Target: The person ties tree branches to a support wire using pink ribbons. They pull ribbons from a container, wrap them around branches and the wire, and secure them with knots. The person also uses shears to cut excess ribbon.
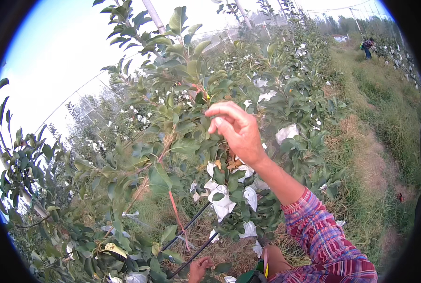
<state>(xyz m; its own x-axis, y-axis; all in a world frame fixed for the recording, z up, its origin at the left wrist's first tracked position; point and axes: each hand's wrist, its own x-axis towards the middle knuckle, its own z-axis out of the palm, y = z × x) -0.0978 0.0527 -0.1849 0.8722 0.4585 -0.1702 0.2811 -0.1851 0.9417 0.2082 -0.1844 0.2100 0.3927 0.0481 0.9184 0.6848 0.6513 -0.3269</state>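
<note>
My right hand (237, 132), in a plaid sleeve, is raised in front of a fruit tree's leafy branches. Its fingers are curled loosely, thumb near the fingertips; whether anything thin is between them cannot be told. My left hand (200, 268) is low at the bottom edge, beside a black hose (198, 253), fingers partly curled, its grip unclear. White fruit bags (223, 205) hang among the leaves below my right hand. A red ribbon (175, 208) dangles from a branch left of them.
Leafy branches (161, 177) spread across the left and middle. Support poles (154, 16) and wires rise behind. A grassy path (369, 155) runs along the right. Far off at the upper right, another person (368, 47) bends beside a row of bagged fruit.
</note>
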